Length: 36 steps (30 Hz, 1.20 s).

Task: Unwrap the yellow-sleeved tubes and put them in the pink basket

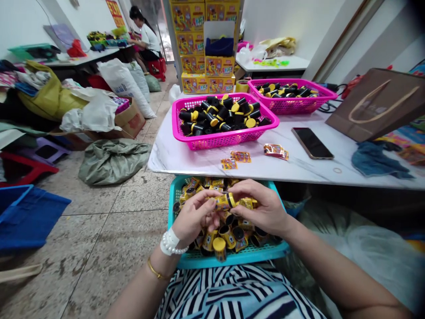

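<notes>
Between my hands is a small cylinder with a yellow printed label, a black band and a yellow cap at its right end. The fingers of my left hand are closed round its labelled body. My right hand pinches it at the capped end, thumb below and fingers above. Both hands are over a turquoise basket on my lap, filled with similar labelled cylinders. One with a yellow cap stands near the basket's front rim.
On the white table are flat labels, a stack of labels, a phone and pink baskets of black, yellow-capped cylinders. A paper bag stands at right. Sacks lie on the floor; a person sits far back.
</notes>
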Each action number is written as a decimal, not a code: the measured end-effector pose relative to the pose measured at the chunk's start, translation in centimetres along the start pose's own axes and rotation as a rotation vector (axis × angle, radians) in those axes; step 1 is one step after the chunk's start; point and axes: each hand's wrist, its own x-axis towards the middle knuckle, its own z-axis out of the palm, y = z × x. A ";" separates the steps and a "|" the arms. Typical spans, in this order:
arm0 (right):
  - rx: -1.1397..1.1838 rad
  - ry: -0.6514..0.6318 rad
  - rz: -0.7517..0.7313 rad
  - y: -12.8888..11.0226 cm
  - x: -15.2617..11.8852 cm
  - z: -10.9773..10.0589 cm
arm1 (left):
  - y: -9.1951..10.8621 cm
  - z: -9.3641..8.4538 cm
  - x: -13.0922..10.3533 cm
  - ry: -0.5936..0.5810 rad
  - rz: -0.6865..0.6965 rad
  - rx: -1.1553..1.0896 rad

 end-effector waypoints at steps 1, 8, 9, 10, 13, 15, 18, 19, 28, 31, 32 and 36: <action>0.002 -0.014 -0.001 0.2 -0.1 0.0 | 0.0 -0.1 0.1 0.017 0.008 0.016; -0.106 0.062 0.028 -0.2 -0.4 0.8 | 0.4 0.7 1.3 0.052 0.117 0.215; -0.137 0.079 0.017 -0.4 -0.5 0.8 | 0.6 0.9 1.4 0.043 0.128 0.241; -0.169 0.096 -0.001 -0.6 -0.6 0.9 | 0.7 1.2 1.6 0.034 0.141 0.260; -0.236 0.134 -0.046 -0.8 -0.7 0.7 | 0.9 1.8 1.8 0.012 0.192 0.292; -0.246 0.159 -0.074 -0.5 -0.7 0.4 | 0.8 1.8 1.9 -0.028 0.226 0.305; -0.261 0.170 -0.143 0.1 -0.6 0.0 | 0.3 1.2 1.9 -0.071 0.220 0.294; -0.264 0.156 -0.159 0.2 -0.5 0.0 | 0.1 0.9 1.9 -0.074 0.199 0.283; -0.162 0.154 -0.048 0.0 -1.4 0.7 | 0.1 0.3 1.1 -0.056 0.491 0.708; -0.038 0.168 0.128 -0.2 -1.9 1.1 | -0.2 0.5 1.4 -0.061 0.596 0.829; 0.021 0.180 0.188 -0.1 -2.0 1.2 | -0.3 0.5 1.6 -0.073 0.611 0.852; 0.085 0.220 0.210 0.6 -2.0 1.4 | -0.6 0.4 2.5 -0.115 0.483 0.797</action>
